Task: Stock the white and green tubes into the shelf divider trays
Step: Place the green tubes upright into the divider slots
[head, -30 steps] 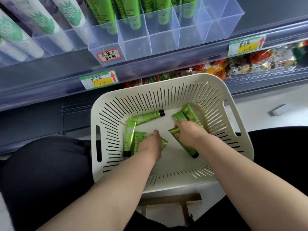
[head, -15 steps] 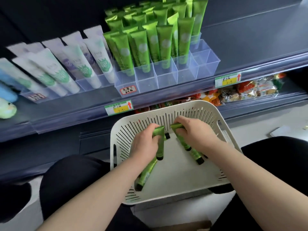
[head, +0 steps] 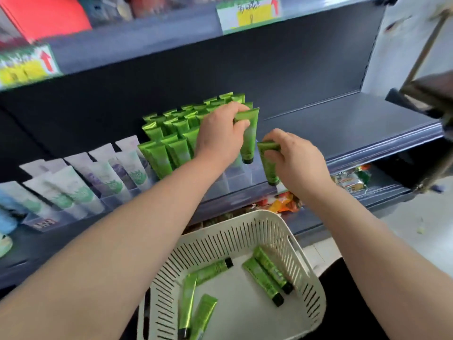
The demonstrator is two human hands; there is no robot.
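My left hand (head: 219, 133) grips a green tube (head: 248, 136) by its crimped end, cap down, over the right end of the clear divider tray (head: 239, 179). Just right of it, my right hand (head: 293, 158) holds a second green tube (head: 268, 161), also cap down, at the tray's right edge. Rows of standing green tubes (head: 171, 136) fill the compartments to the left. White tubes (head: 103, 173) with green leaf prints stand in trays further left. Below, the cream slotted basket (head: 264, 227) holds several loose green tubes (head: 266, 276).
The grey shelf (head: 343, 128) to the right of the tray is bare. Snack packets (head: 350, 180) lie on the lower shelf. A price label (head: 247, 13) hangs on the shelf edge above. A dark object (head: 431, 99) juts in at the far right.
Both hands rose out of the basket, each with a green tube, up to the divider tray on the shelf. The view tilted up toward the shelf.
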